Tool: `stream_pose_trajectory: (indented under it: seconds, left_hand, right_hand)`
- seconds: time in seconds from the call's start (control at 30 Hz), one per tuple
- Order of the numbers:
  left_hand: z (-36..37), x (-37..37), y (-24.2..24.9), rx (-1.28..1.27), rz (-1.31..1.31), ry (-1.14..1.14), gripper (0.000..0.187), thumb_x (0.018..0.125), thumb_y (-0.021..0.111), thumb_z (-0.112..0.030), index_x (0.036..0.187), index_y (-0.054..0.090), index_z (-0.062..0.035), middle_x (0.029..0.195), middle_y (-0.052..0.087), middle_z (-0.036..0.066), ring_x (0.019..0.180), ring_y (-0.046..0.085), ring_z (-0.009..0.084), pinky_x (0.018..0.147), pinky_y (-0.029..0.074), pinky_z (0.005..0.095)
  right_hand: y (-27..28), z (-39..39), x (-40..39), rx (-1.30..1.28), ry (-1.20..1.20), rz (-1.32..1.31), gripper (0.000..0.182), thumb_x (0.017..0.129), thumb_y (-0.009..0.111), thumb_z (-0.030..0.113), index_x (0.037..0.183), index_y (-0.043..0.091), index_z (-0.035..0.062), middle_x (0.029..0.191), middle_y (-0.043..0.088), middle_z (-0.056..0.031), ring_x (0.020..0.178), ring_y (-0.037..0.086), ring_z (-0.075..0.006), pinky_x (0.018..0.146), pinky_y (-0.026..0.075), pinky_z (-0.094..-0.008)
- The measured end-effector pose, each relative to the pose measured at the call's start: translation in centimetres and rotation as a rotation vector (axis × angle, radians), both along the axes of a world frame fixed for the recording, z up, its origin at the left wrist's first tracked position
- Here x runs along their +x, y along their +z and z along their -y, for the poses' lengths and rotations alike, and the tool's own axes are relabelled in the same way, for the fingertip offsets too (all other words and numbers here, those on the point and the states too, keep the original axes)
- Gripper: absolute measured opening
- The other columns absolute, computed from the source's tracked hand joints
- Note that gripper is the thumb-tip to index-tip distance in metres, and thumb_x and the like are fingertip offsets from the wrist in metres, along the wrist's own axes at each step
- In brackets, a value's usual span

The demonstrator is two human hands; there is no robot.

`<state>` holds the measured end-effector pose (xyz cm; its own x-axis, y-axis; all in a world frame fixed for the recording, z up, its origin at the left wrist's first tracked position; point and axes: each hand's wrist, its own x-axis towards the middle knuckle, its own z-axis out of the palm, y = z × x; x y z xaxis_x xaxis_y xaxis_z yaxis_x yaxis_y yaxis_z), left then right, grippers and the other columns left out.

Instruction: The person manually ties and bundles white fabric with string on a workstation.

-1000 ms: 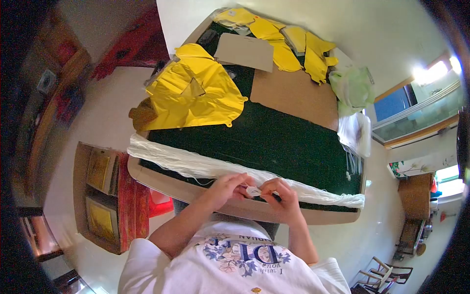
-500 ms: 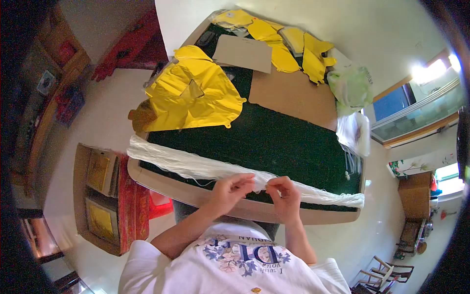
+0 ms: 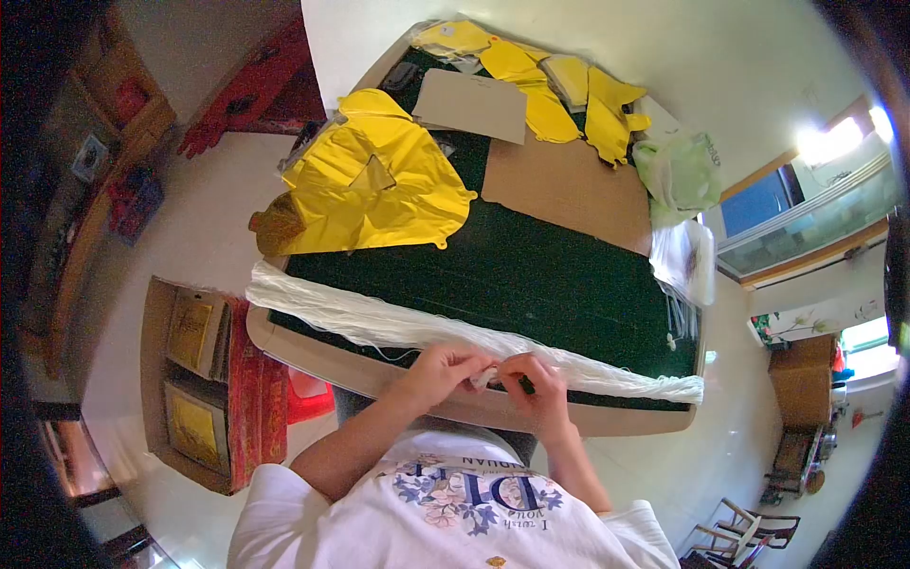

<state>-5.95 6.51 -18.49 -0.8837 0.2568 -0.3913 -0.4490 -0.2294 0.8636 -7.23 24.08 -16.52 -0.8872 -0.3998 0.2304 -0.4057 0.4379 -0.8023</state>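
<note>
A long skein of white string [image 3: 379,318] stretches along the near edge of the table, from the left corner to the right. My left hand [image 3: 447,372] is closed in a pinch in front of the skein's middle. Close beside it, my right hand [image 3: 536,391] also pinches, thumb and forefinger together. Between the two sets of fingertips shows a small bunched bit of white string [image 3: 484,377]; its exact shape is too small to make out. A thin loose strand hangs from the skein left of my hands.
A yellow foil sheet [image 3: 379,199] lies on the table's dark green top [image 3: 531,256]. Behind are cardboard pieces [image 3: 569,190], more yellow sheets [image 3: 607,109] and a pale green plastic bag [image 3: 678,171]. A cardboard box [image 3: 156,379] with gold packets stands on the floor at left.
Both hands have moved slightly toward my body and closer together. The white bit between the fingertips now shows more plainly, in front of the skein.
</note>
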Motion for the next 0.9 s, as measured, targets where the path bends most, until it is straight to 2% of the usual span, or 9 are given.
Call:
stream_pose_trajectory:
  seconds: [0.07,0.17,0.27,0.37,0.47,0.57,0.67,0.77,0.9]
  left_hand:
    - [0.4,-0.3,0.0,-0.161,-0.073,-0.194,0.022,0.09,0.056,-0.022,0.093,0.067,-0.0031,0.066,0.057,-0.002,0.057,0.05,0.0051,0.053,0.043,0.0211]
    - [0.4,-0.2,-0.7,-0.159,-0.066,-0.187,0.022,0.09,0.056,-0.022,0.091,0.068,-0.0037,0.059,0.051,-0.003,0.053,0.045,0.0043,0.049,0.036,0.0211]
    - [1.2,-0.7,-0.5,-0.252,-0.095,-0.361,0.022,0.09,0.056,-0.022,0.093,0.067,-0.0038,0.064,0.055,-0.003,0.056,0.048,0.0047,0.051,0.04,0.0203]
    - [1.4,-0.5,-0.9,-0.053,-0.039,-0.314,0.023,0.089,0.057,-0.023,0.097,0.066,-0.0043,0.073,0.06,-0.001,0.062,0.053,0.005,0.056,0.044,0.0197]
    - [1.3,-0.2,0.0,0.378,0.292,-0.124,0.022,0.089,0.057,-0.021,0.1,0.065,-0.0034,0.083,0.064,0.001,0.071,0.059,0.0079,0.062,0.048,0.0207]
    - [0.8,-0.1,0.8,0.004,0.002,-0.148,0.019,0.087,0.06,-0.017,0.098,0.066,-0.0032,0.084,0.066,0.005,0.073,0.062,0.0116,0.065,0.05,0.0232]
    - [0.2,0.8,1.3,-0.441,-0.386,0.031,0.016,0.083,0.063,-0.013,0.096,0.066,-0.0032,0.084,0.068,0.007,0.072,0.063,0.0124,0.065,0.05,0.0244]
    - [0.2,0.8,1.0,-0.649,-0.428,0.068,0.013,0.082,0.064,-0.014,0.09,0.068,-0.0037,0.086,0.068,0.007,0.076,0.064,0.0135,0.071,0.049,0.0263]
    - [0.6,0.5,0.2,-0.487,-0.378,-0.064,0.012,0.082,0.064,-0.011,0.09,0.067,-0.0023,0.081,0.067,0.006,0.073,0.062,0.0116,0.067,0.049,0.0254]
  right_hand:
    - [0.1,0.1,0.0,0.032,0.01,-0.013,0.014,0.071,0.066,-0.004,0.08,0.059,0.0034,0.083,0.064,-0.0094,0.08,0.062,-0.0239,0.066,0.048,-0.0309]
    - [1.1,0.5,-0.5,0.014,0.065,-0.093,0.014,0.07,0.067,-0.003,0.079,0.059,0.0042,0.086,0.065,-0.0089,0.084,0.061,-0.0243,0.071,0.048,-0.0326]
    - [0.8,0.5,-0.5,-0.093,0.18,-0.046,0.014,0.069,0.067,-0.004,0.077,0.06,0.0046,0.089,0.066,-0.0077,0.086,0.06,-0.0229,0.074,0.047,-0.0324]
    - [0.3,0.1,-0.5,-0.089,0.185,-0.048,0.018,0.066,0.068,-0.004,0.08,0.06,0.005,0.091,0.066,-0.0076,0.087,0.061,-0.0252,0.075,0.049,-0.0331]
    - [-0.3,-0.1,-0.5,-0.135,0.028,-0.083,0.017,0.065,0.067,-0.005,0.078,0.06,0.0053,0.086,0.065,-0.0076,0.082,0.062,-0.0241,0.072,0.05,-0.0313]
    - [-0.7,-0.2,-0.7,-0.15,-0.004,-0.054,0.014,0.07,0.064,-0.007,0.078,0.062,0.004,0.082,0.065,-0.0072,0.073,0.06,-0.0205,0.07,0.047,-0.0291]
    - [-0.7,-0.2,-0.3,-0.12,-0.132,0.192,0.011,0.071,0.065,-0.005,0.078,0.062,0.0032,0.079,0.064,-0.0072,0.073,0.059,-0.0192,0.068,0.047,-0.0278]
    - [0.8,-0.6,-0.5,0.073,-0.119,0.29,0.01,0.071,0.065,-0.005,0.078,0.061,0.0023,0.078,0.063,-0.0076,0.073,0.059,-0.0187,0.067,0.046,-0.0275]
    - [1.4,-1.0,-1.6,0.113,0.018,-0.003,0.012,0.07,0.065,-0.005,0.078,0.061,0.0021,0.076,0.061,-0.008,0.071,0.058,-0.0202,0.064,0.046,-0.0281]
